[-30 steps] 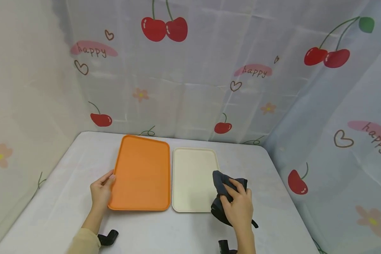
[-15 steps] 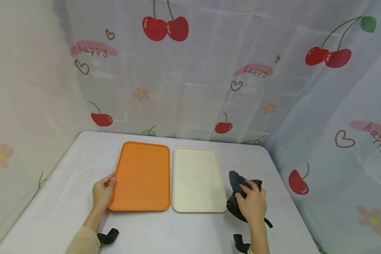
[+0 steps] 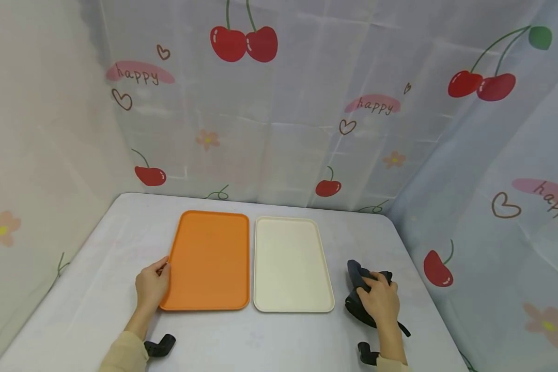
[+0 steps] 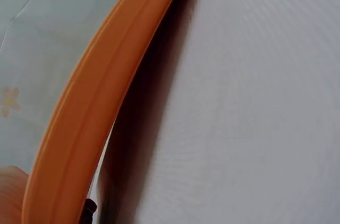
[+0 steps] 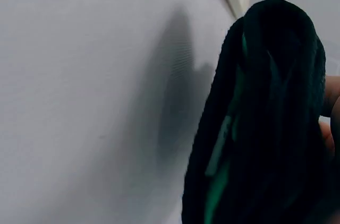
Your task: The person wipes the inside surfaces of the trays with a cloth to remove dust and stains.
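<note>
My left hand (image 3: 152,285) holds the left edge of an orange tray (image 3: 209,261) in the head view. In the left wrist view the rim of the orange tray (image 4: 87,112) stands large, with a dark shadow along its underside. My right hand (image 3: 383,302) grips a dark folded cloth item (image 3: 356,306) from above, over the right part of the table. A thin strap sticks out from it at the lower right. Close up in the right wrist view, the cloth item (image 5: 271,107) shows layered folds, green inside and a pale tag.
Beside the orange tray lies a cream tray (image 3: 292,263), between the two hands. Both trays are on a white-covered table (image 3: 269,341). Cherry-printed curtains (image 3: 279,113) close off the back and sides. Black wrist mounts (image 3: 161,345) stick out at both wrists.
My right hand has carried the dark cloth item rightward, away from over the cream tray. The far end of the orange tray has come down in my left hand, which stays at its left edge.
</note>
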### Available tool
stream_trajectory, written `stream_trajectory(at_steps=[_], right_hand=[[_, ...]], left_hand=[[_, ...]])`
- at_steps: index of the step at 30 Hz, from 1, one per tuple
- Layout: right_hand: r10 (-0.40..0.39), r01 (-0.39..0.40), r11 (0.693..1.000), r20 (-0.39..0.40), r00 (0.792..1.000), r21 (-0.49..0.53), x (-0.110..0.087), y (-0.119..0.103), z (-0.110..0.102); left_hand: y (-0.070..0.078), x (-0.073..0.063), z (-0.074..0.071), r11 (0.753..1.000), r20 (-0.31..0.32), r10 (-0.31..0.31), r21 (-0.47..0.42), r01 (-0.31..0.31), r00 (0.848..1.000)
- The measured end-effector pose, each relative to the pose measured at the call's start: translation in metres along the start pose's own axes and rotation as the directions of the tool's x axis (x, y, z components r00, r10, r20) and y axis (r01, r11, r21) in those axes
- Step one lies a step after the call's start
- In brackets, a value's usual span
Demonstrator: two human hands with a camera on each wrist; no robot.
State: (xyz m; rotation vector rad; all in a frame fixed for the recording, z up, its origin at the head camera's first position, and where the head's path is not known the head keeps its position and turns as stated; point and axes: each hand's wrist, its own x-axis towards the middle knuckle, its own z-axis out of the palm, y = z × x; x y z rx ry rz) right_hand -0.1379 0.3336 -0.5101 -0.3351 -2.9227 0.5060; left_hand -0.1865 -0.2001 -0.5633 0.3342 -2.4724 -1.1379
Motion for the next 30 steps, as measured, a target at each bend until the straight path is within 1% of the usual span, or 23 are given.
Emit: stream_trajectory(at_steps=[4,6,9,12,16,20,24,27,30], right_hand=[[-0.067,0.067,0.998,0.035,0.997,-0.015,0.0,0.009,0.011],[-0.081,0.082,0.996,0.064,0.995,-0.017,0.0,0.013,0.017],[-0.071,0.075,0.997,0.13,0.989,-0.02,0.0,0.017,0.022],[-0.047,0.052,0.998,0.197,0.979,-0.019,0.001,0.019,0.023],[-0.007,0.011,1.0,0.247,0.969,-0.015,0.001,0.021,0.023],[0.028,-0.026,1.0,0.25,0.968,-0.014,0.0,0.02,0.022],[0.04,-0.042,0.999,0.207,0.978,0.003,-0.002,0.018,0.019],[0.031,-0.033,0.999,0.171,0.985,0.011,-0.004,0.014,0.017],[0.021,-0.023,1.0,0.143,0.99,0.013,-0.005,0.011,0.014]], left_hand=[[-0.004,0.0,0.001,0.999,-0.015,0.034,0.02,-0.033,0.999],[-0.005,0.0,0.001,0.998,-0.024,0.059,0.025,-0.058,0.998],[-0.007,-0.001,0.002,0.995,-0.038,0.091,0.033,-0.09,0.995],[-0.007,-0.001,0.002,0.993,-0.051,0.108,0.047,-0.105,0.993],[-0.008,-0.003,0.003,0.99,-0.058,0.122,0.074,-0.118,0.991],[-0.008,-0.003,0.005,0.987,-0.041,0.133,0.093,-0.128,0.99],[-0.005,-0.002,0.004,0.983,0.009,0.13,0.128,-0.131,0.991],[0.0,-0.004,-0.002,0.977,0.03,0.132,0.162,-0.135,0.991],[0.009,-0.007,-0.01,0.968,0.027,0.167,0.184,-0.169,0.986]])
